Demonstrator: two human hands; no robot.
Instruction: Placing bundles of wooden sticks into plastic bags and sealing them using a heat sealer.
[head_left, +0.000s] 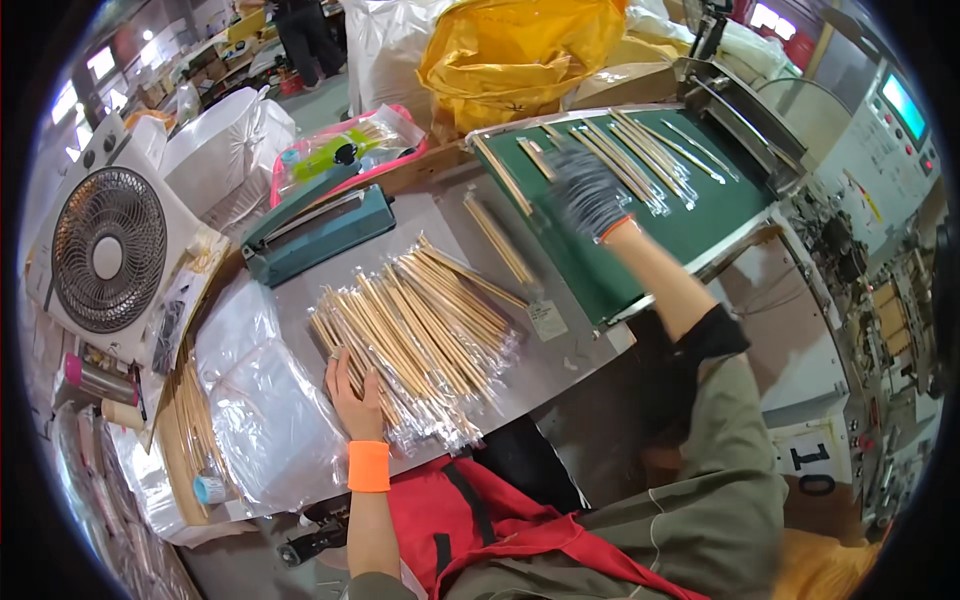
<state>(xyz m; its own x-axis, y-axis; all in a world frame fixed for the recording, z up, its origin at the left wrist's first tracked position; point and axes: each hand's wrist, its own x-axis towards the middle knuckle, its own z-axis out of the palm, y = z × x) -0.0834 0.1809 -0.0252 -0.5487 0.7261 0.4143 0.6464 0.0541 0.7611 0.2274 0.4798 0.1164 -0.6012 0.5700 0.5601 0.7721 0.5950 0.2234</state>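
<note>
My left hand [355,400], bare with an orange wristband, lies with fingers stretched out along the near-left side of a heap of wooden chopsticks [420,320] in clear plastic wrappers. It touches the heap's edge without gripping it. My right hand [588,190], in a grey striped glove, is over the green belt [610,270] at the right. Motion smears its fingers, so whether it holds anything is hidden. Wrapped chopsticks [640,155] lie in a slanting row on the belt, just beyond that hand. A separate wrapped bundle [498,238] rests on the grey table between heap and belt.
A teal bar sealer [320,235] stands behind the heap. Clear plastic bags [265,400] cover the table's left side, near a white fan [108,255]. Behind are a pink tray [345,150] and a yellow bag [520,65]. A machine with a control panel [895,120] borders the right.
</note>
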